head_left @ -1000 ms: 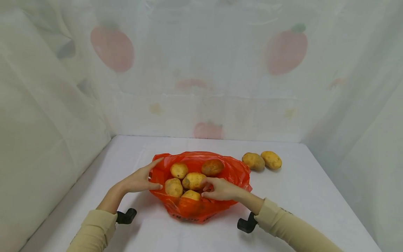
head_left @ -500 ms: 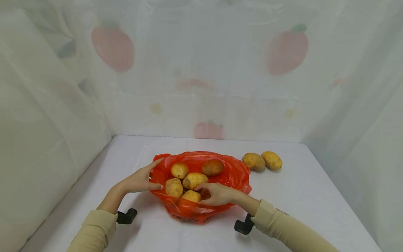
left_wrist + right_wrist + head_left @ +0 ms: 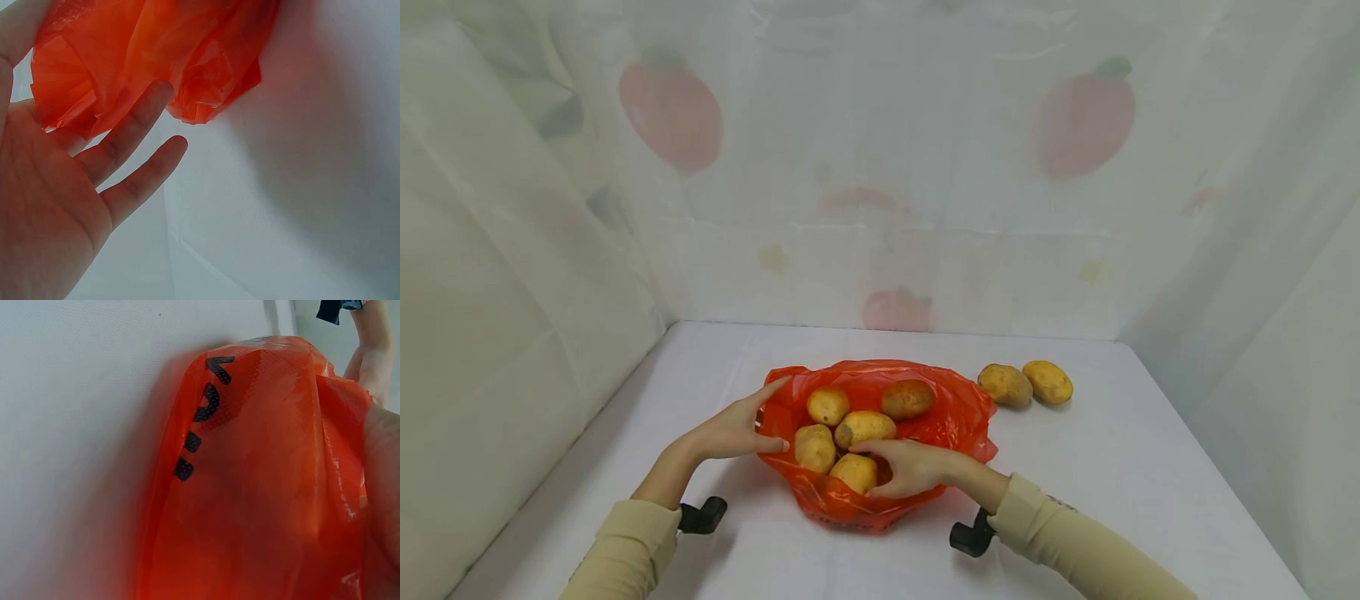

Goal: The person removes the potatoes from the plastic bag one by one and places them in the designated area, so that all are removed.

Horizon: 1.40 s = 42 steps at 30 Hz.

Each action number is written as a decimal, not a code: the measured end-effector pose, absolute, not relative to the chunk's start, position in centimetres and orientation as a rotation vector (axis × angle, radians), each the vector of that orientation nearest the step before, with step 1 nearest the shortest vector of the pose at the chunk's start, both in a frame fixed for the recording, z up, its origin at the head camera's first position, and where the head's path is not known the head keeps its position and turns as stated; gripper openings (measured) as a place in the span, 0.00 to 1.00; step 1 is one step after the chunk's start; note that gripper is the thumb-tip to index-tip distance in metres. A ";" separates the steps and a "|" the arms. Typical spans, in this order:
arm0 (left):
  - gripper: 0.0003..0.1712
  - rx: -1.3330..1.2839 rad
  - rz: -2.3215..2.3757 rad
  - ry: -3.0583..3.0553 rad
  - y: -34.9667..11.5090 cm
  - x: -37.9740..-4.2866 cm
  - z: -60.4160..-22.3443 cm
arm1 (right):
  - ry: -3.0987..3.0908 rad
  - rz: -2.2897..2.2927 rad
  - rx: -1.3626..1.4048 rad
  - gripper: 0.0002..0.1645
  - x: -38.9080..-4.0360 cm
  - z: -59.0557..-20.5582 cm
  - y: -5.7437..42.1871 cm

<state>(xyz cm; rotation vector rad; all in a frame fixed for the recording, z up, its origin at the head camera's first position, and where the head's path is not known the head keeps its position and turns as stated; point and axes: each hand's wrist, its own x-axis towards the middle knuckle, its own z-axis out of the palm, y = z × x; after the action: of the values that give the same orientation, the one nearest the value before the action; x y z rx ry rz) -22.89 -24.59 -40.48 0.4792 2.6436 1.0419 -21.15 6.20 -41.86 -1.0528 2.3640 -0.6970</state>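
Note:
A red plastic bag [image 3: 955, 417] stands with its mouth wide and several potatoes inside. At its left rim is my left hand [image 3: 737, 429], fingers and thumb spread apart. In the left wrist view, the left hand [image 3: 56, 194] has straight fingers beside the bag's thin side [image 3: 150, 37]. Over the front of the mouth, my right hand [image 3: 910, 468] has thumb and fingertips on two sides of the front potato [image 3: 850, 472]. Behind that lie an oblong potato [image 3: 867, 426] and a browner potato [image 3: 907, 399]. The right wrist view shows the bag's outside [image 3: 250, 487] with the right thumb [image 3: 382, 469] at its rim.
Two potatoes [image 3: 1004, 385] lie outside the bag, at its back right, on the white tabletop [image 3: 1120, 467]. A black wrist mount [image 3: 702, 516] hangs under the left wrist, another wrist mount [image 3: 972, 533] under the right. White curtains [image 3: 887, 167] stand around the table.
My right hand has moved left and toward me, from the middle potato to the front one. The bag's front rim has dropped, showing more of that potato. The left hand has stayed put.

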 end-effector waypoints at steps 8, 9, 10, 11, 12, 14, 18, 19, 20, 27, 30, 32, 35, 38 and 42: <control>0.53 0.492 1.026 2.659 -24.5 -22.8 -40.5 | 2.353 -0.676 -1.047 0.41 -20.9 -41.8 5.6; 0.53 0.499 1.029 2.658 -24.5 -22.8 -40.5 | 2.355 -0.671 -1.045 0.42 -20.9 -41.8 5.5; 0.53 0.512 1.029 2.658 -24.5 -22.8 -40.4 | 2.357 -0.666 -1.043 0.42 -20.8 -41.7 5.5; 0.53 0.512 1.032 2.659 -24.5 -22.8 -40.4 | 2.359 -0.660 -1.042 0.42 -20.8 -41.7 5.4; 0.52 0.523 1.032 2.658 -24.5 -22.8 -40.5 | 2.362 -0.655 -1.042 0.42 -20.8 -41.8 5.4; 0.52 0.529 1.031 2.657 -24.5 -22.7 -40.4 | 2.372 -0.645 -1.043 0.41 -20.7 -41.8 5.3; 0.52 0.521 1.030 2.659 -24.4 -22.7 -40.3 | 2.406 -0.641 -1.050 0.40 -20.7 -42.1 5.2; 0.52 0.516 1.031 2.659 -24.4 -22.7 -40.3 | 2.415 -0.644 -1.052 0.40 -20.7 -42.1 5.1; 0.52 0.514 1.030 2.661 -24.4 -22.6 -40.3 | 2.424 -0.650 -1.053 0.39 -20.7 -42.2 5.1; 0.52 0.517 1.037 2.658 -24.4 -22.6 -40.3 | 2.438 -0.725 -1.028 0.29 -20.6 -42.5 5.1; 0.52 0.517 1.035 2.660 -24.4 -22.6 -40.3 | 2.442 -0.742 -1.024 0.27 -20.6 -42.7 5.1; 0.52 0.517 1.033 2.662 -24.4 -22.6 -40.3 | 2.442 -0.757 -1.028 0.26 -20.6 -42.8 5.2; 0.53 0.513 1.032 2.661 -24.4 -22.6 -40.3 | 2.443 -0.773 -1.033 0.25 -20.6 -42.9 5.2; 0.53 0.511 1.033 2.658 -24.4 -22.6 -40.4 | 2.440 -0.784 -1.026 0.25 -20.6 -43.0 5.3; 0.53 0.511 1.036 2.654 -24.4 -22.6 -40.5 | 2.436 -0.780 -1.037 0.25 -20.5 -42.7 5.5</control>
<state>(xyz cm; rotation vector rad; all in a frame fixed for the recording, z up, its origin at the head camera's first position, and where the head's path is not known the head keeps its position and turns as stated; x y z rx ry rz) -22.63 -24.37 -40.46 0.5106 2.6541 1.0360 -20.46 5.48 -42.75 -1.0367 2.4359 -0.7798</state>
